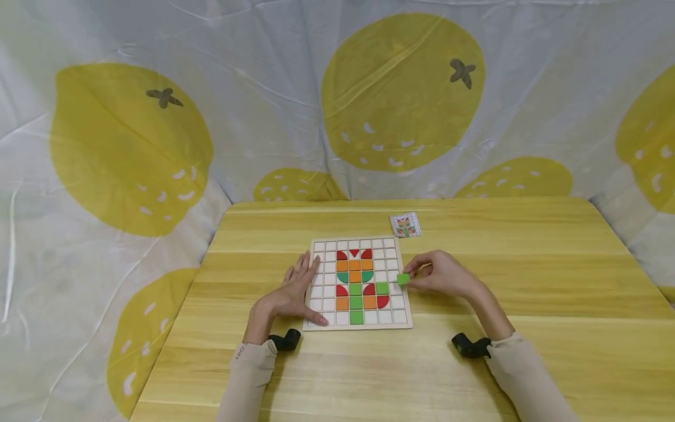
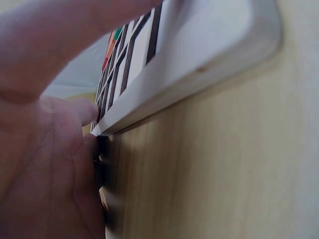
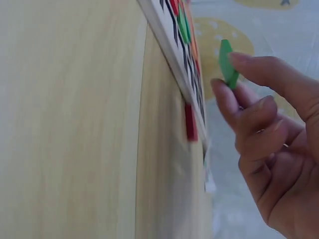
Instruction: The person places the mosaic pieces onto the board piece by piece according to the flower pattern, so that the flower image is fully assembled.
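Note:
A square pale wooden grid board (image 1: 398, 316) lies on the table with colored tiles set in a flower-like pattern: red, orange, teal and green. My left hand (image 1: 289, 296) spreads along its left side, the thumb on the near left corner and a fingertip at the upper left edge. In the left wrist view, the palm stands beside the board's raised rim (image 2: 164, 94). Over the board's right edge my right hand (image 1: 440, 274) pinches a green square tile (image 1: 403, 279) between thumb and finger. The right wrist view shows this green tile (image 3: 228, 64) held above board level, its other fingers curled.
A small pattern card (image 1: 406, 224) with a similar flower picture lies behind the board's far right corner. A red piece (image 3: 191, 122) shows beside the board's edge in the right wrist view. Behind the wooden table (image 1: 501, 246) hangs a lemon-print cloth (image 1: 274, 88).

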The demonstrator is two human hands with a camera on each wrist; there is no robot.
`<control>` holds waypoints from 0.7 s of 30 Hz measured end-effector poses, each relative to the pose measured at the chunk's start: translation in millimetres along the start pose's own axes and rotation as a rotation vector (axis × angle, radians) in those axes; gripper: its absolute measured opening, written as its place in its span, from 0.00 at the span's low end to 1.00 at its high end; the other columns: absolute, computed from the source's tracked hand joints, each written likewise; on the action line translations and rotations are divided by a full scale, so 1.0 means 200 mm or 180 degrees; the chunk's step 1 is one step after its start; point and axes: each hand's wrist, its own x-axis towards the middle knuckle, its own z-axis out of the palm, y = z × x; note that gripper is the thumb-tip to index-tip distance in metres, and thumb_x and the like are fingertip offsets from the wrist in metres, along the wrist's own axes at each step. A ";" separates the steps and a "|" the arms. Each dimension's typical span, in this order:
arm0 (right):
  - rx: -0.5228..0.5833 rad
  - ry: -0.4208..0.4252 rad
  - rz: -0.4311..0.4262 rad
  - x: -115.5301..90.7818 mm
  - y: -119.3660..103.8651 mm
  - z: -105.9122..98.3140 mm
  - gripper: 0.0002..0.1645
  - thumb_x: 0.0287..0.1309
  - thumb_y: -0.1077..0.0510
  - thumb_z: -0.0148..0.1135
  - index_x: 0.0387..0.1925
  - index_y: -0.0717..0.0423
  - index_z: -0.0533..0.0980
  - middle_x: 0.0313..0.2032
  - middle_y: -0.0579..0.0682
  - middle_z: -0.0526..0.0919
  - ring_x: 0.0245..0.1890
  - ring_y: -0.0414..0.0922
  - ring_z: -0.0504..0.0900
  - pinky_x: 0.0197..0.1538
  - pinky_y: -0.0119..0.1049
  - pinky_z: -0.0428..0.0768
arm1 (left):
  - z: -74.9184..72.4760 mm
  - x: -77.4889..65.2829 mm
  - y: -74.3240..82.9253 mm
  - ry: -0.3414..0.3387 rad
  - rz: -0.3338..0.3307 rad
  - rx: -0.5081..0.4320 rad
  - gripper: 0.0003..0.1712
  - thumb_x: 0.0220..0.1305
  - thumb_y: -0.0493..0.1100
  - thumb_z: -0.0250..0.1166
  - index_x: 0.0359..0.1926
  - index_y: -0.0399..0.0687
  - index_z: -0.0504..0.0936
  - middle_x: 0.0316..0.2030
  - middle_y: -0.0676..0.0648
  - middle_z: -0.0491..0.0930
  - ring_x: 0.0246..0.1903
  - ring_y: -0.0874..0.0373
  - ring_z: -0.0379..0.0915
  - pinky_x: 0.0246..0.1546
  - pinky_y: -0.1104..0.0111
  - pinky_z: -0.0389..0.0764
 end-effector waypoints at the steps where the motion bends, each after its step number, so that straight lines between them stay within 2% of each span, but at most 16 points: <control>1: 0.0007 0.0007 -0.0066 0.01 -0.02 0.02 0.15 0.55 0.58 0.78 0.43 0.60 0.85 0.41 0.55 0.88 0.28 0.41 0.80 0.30 0.27 0.78 | 0.00 0.00 0.00 0.0002 -0.0003 0.0005 0.86 0.42 0.62 0.85 0.83 0.44 0.31 0.82 0.38 0.18 0.82 0.42 0.14 0.82 0.42 0.28; 7: 0.0093 0.0046 -0.0083 0.09 -0.14 0.18 0.14 0.53 0.57 0.80 0.41 0.56 0.87 0.37 0.50 0.88 0.23 0.40 0.77 0.27 0.27 0.74 | 0.00 0.00 -0.02 0.0002 0.0002 0.0009 0.86 0.42 0.62 0.85 0.83 0.43 0.31 0.82 0.38 0.18 0.82 0.41 0.14 0.81 0.42 0.28; 10: 0.0123 0.0110 -0.0091 0.14 -0.21 0.29 0.13 0.53 0.57 0.80 0.38 0.57 0.87 0.35 0.48 0.88 0.26 0.39 0.79 0.29 0.28 0.77 | 0.00 -0.01 -0.01 -0.0009 -0.0003 0.0004 0.86 0.42 0.63 0.85 0.83 0.44 0.31 0.82 0.38 0.17 0.82 0.41 0.13 0.81 0.42 0.28; 15: -0.0070 0.0195 -0.0096 0.23 -0.30 0.47 0.11 0.51 0.55 0.82 0.34 0.54 0.87 0.30 0.43 0.88 0.33 0.37 0.82 0.41 0.32 0.81 | -0.01 -0.01 -0.01 -0.0037 0.0005 0.0027 0.86 0.43 0.63 0.84 0.83 0.45 0.31 0.81 0.39 0.17 0.82 0.42 0.12 0.82 0.42 0.27; 17: -0.0188 0.0242 -0.0118 0.27 -0.34 0.52 0.11 0.50 0.55 0.82 0.33 0.54 0.87 0.29 0.42 0.88 0.32 0.36 0.82 0.43 0.33 0.81 | -0.01 -0.01 0.00 -0.0048 0.0018 0.0027 0.85 0.43 0.63 0.84 0.83 0.46 0.31 0.81 0.40 0.16 0.82 0.43 0.12 0.82 0.42 0.27; 21: -0.0416 0.0353 -0.0187 0.32 -0.37 0.59 0.10 0.49 0.57 0.82 0.32 0.55 0.87 0.26 0.42 0.86 0.28 0.35 0.80 0.40 0.32 0.79 | 0.00 -0.01 0.00 -0.0041 0.0038 -0.0013 0.85 0.44 0.63 0.84 0.83 0.45 0.31 0.81 0.39 0.16 0.82 0.42 0.12 0.81 0.41 0.28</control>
